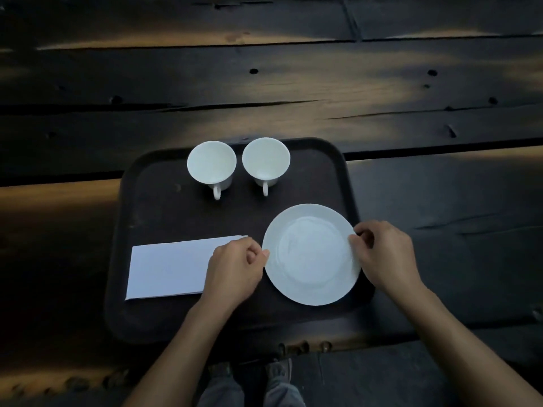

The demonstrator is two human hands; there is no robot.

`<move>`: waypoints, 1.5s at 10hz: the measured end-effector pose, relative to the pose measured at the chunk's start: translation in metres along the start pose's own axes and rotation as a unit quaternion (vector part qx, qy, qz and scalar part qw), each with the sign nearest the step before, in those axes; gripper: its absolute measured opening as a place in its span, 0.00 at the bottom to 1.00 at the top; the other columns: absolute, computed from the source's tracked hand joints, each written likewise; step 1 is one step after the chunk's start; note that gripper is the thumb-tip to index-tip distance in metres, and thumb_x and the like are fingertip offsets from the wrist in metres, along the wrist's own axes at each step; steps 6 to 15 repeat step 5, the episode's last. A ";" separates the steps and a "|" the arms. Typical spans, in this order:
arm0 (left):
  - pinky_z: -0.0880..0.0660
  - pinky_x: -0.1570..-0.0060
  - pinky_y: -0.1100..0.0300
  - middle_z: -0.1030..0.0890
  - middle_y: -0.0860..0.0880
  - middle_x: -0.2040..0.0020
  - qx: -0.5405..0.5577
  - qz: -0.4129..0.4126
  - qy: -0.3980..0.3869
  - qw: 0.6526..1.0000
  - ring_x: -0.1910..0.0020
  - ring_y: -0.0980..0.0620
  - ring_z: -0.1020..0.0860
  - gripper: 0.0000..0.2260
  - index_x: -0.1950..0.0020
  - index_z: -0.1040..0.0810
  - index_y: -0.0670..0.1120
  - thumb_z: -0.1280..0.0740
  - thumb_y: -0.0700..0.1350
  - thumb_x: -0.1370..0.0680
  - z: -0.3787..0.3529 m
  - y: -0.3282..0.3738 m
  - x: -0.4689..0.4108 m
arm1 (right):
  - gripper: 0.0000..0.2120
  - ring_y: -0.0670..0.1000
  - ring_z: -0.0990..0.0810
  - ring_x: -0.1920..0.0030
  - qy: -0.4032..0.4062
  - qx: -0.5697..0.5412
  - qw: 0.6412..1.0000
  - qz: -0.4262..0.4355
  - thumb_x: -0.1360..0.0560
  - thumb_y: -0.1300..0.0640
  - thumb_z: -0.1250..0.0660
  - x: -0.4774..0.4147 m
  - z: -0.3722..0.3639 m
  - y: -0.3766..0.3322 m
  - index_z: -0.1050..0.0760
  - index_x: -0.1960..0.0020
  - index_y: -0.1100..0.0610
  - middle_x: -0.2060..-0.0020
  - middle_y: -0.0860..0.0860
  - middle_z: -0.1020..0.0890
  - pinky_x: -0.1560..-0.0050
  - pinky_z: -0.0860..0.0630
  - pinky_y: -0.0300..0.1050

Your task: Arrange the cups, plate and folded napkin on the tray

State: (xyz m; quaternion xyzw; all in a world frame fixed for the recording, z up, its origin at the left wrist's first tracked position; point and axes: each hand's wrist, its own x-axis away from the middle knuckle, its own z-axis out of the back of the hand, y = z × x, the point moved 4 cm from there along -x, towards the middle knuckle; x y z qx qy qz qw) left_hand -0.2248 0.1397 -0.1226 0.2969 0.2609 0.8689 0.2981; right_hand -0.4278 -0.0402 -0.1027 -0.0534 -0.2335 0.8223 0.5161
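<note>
Hands (308,259) grip plate (311,254) edges, near tray's (152,177) rt rim.

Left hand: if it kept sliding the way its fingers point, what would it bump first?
The left hand points right, already touching the plate at its rim, so the plate comes first.

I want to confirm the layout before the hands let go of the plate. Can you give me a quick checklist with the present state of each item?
1. Plate fully inside the tray: ok, near the right rim.
2. Left hand and right hand at opposite plate edges: ok.
3. Both white cups upright at the tray's far side, handles toward the person: ok.
4. Folded napkin lying flat left of the plate: ok, though the left hand covers its right end.
5. Plate resting flat on the tray: cannot tell.
</note>
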 end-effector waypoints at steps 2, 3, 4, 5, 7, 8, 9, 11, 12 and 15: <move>0.26 0.62 0.61 0.19 0.53 0.70 0.022 0.016 0.026 0.999 0.66 0.58 0.21 0.09 0.63 0.21 0.50 0.29 0.50 0.24 0.004 -0.002 0.009 | 0.03 0.52 0.23 0.58 -0.014 -0.025 0.999 0.016 0.24 0.58 0.31 -0.014 -0.006 -0.005 0.18 0.53 0.55 0.62 0.49 0.18 0.57 0.33 0.43; 0.24 0.61 0.58 0.20 0.52 0.70 0.028 0.021 0.021 0.999 0.67 0.56 0.21 0.09 0.63 0.21 0.50 0.28 0.50 0.24 0.004 0.000 0.010 | 0.04 0.50 0.25 0.57 -0.024 -0.023 0.999 0.021 0.23 0.57 0.32 -0.016 -0.009 0.000 0.19 0.51 0.53 0.60 0.48 0.19 0.56 0.35 0.42; 0.22 0.55 0.55 0.19 0.52 0.69 0.017 0.011 0.018 1.000 0.63 0.52 0.20 0.06 0.58 0.20 0.49 0.29 0.49 0.24 0.005 0.007 0.010 | 0.04 0.50 0.25 0.56 -0.018 -0.032 0.999 0.031 0.23 0.56 0.32 -0.016 -0.008 0.001 0.19 0.50 0.53 0.58 0.48 0.20 0.54 0.34 0.42; 0.23 0.53 0.56 0.19 0.56 0.66 0.060 0.014 0.031 0.998 0.60 0.55 0.19 0.04 0.52 0.20 0.52 0.28 0.49 0.24 0.011 0.007 0.015 | 0.08 0.51 0.24 0.56 -0.018 -0.037 0.999 0.017 0.22 0.54 0.32 -0.014 -0.005 -0.001 0.20 0.46 0.54 0.58 0.49 0.20 0.54 0.33 0.43; 0.23 0.53 0.56 0.19 0.56 0.66 0.060 0.014 0.031 0.998 0.60 0.55 0.19 0.04 0.52 0.20 0.52 0.28 0.49 0.24 0.011 0.007 0.015 | 0.08 0.51 0.24 0.56 -0.018 -0.037 0.999 0.017 0.22 0.54 0.32 -0.014 -0.005 -0.001 0.20 0.46 0.54 0.58 0.49 0.20 0.54 0.33 0.43; 0.23 0.53 0.56 0.19 0.56 0.66 0.060 0.014 0.031 0.998 0.60 0.55 0.19 0.04 0.52 0.20 0.52 0.28 0.49 0.24 0.011 0.007 0.015 | 0.08 0.51 0.24 0.56 -0.018 -0.037 0.999 0.017 0.22 0.54 0.32 -0.014 -0.005 -0.001 0.20 0.46 0.54 0.58 0.49 0.20 0.54 0.33 0.43; 0.23 0.53 0.56 0.19 0.56 0.66 0.060 0.014 0.031 0.998 0.60 0.55 0.19 0.04 0.52 0.20 0.52 0.28 0.49 0.24 0.011 0.007 0.015 | 0.08 0.51 0.24 0.56 -0.018 -0.037 0.999 0.017 0.22 0.54 0.32 -0.014 -0.005 -0.001 0.20 0.46 0.54 0.58 0.49 0.20 0.54 0.33 0.43; 0.23 0.53 0.56 0.19 0.56 0.66 0.060 0.014 0.031 0.998 0.60 0.55 0.19 0.04 0.52 0.20 0.52 0.28 0.49 0.24 0.011 0.007 0.015 | 0.08 0.51 0.24 0.56 -0.018 -0.037 0.999 0.017 0.22 0.54 0.32 -0.014 -0.005 -0.001 0.20 0.46 0.54 0.58 0.49 0.20 0.54 0.33 0.43; 0.23 0.53 0.56 0.19 0.56 0.66 0.060 0.014 0.031 0.998 0.60 0.55 0.19 0.04 0.52 0.20 0.52 0.28 0.49 0.24 0.011 0.007 0.015 | 0.08 0.51 0.24 0.56 -0.018 -0.037 0.999 0.017 0.22 0.54 0.32 -0.014 -0.005 -0.001 0.20 0.46 0.54 0.58 0.49 0.20 0.54 0.33 0.43; 0.23 0.53 0.56 0.19 0.56 0.66 0.060 0.014 0.031 0.998 0.60 0.55 0.19 0.04 0.52 0.20 0.52 0.28 0.49 0.24 0.011 0.007 0.015 | 0.08 0.51 0.24 0.56 -0.018 -0.037 0.999 0.017 0.22 0.54 0.32 -0.014 -0.005 -0.001 0.20 0.46 0.54 0.58 0.49 0.20 0.54 0.33 0.43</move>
